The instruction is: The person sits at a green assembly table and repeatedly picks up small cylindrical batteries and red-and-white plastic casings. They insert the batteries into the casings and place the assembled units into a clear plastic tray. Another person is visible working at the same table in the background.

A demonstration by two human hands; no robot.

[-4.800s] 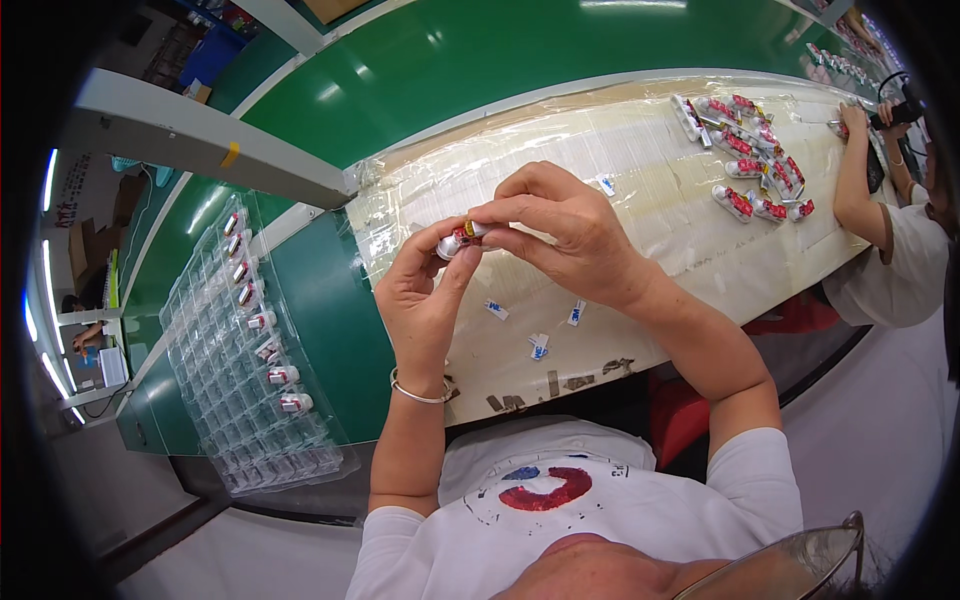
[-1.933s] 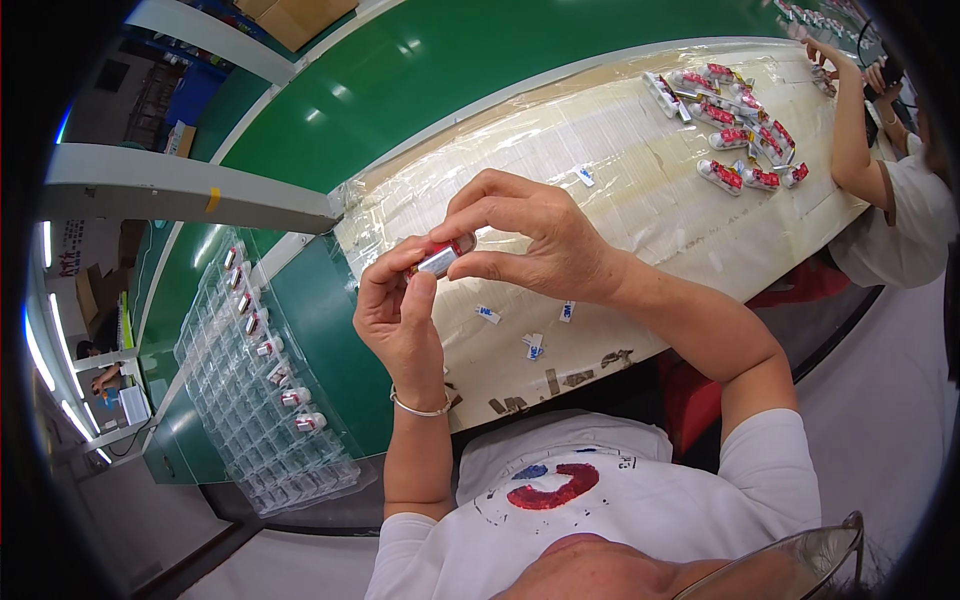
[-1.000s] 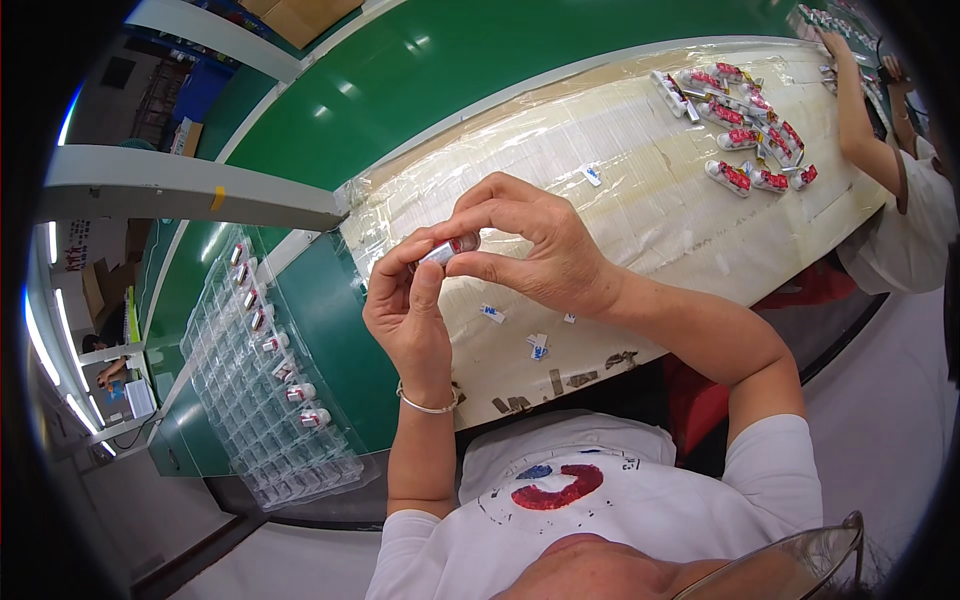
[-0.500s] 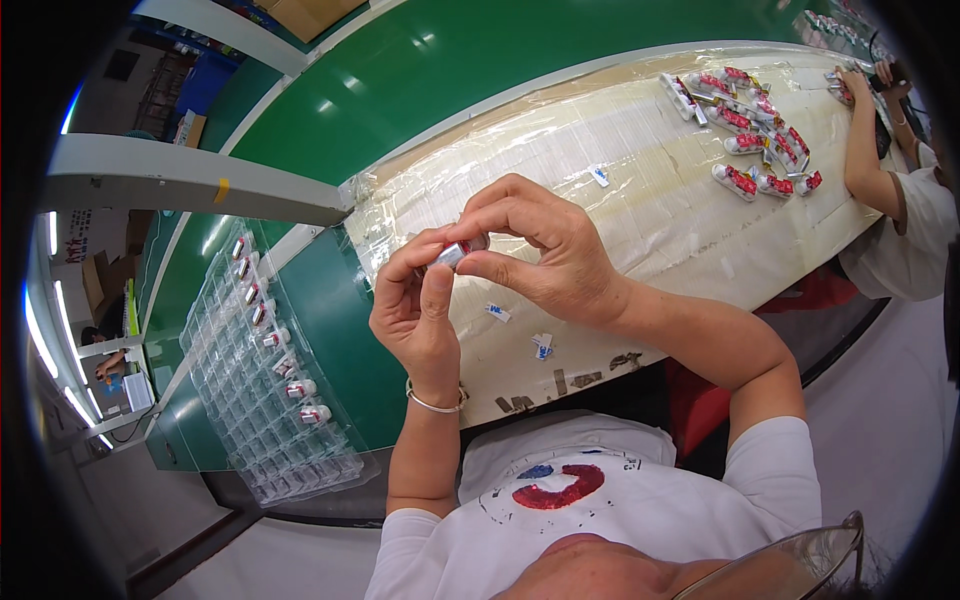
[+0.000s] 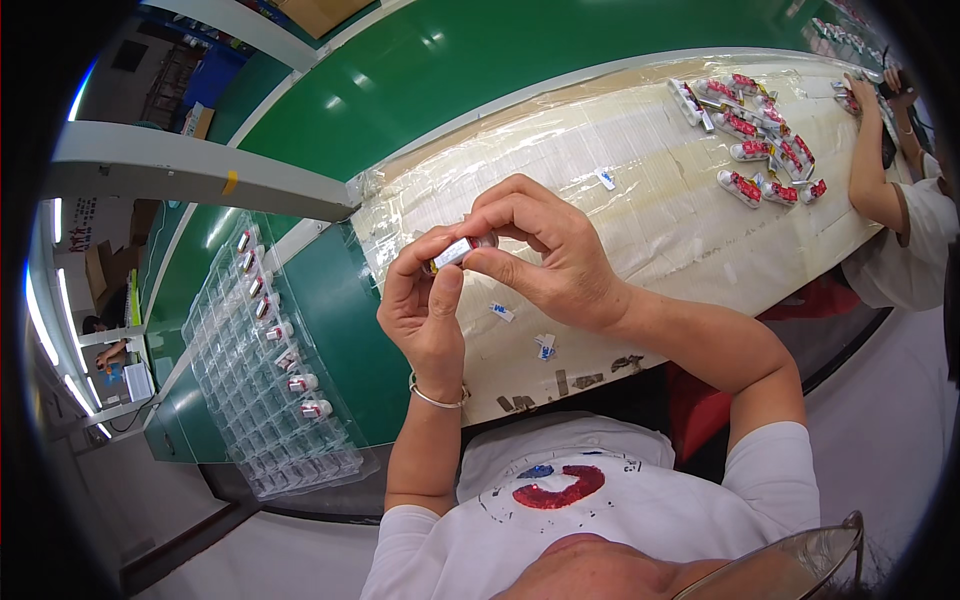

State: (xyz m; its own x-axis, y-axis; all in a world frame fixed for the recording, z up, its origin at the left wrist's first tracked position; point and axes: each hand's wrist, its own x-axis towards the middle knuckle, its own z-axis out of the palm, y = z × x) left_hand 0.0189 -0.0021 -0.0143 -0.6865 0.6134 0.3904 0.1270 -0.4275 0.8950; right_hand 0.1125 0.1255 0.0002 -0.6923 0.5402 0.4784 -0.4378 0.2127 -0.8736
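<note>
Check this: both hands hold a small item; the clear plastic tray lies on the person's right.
Wrong side: the tray lies on the person's left, as the head view shows. The left hand and right hand do hold the small item.

The small piece is silver and red, the tabletop green.

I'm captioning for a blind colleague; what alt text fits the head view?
A person's left hand and right hand hold a small red and silver item over a pale table covering. A clear tray partly filled with similar items lies left, a loose cluster upper right.
</note>
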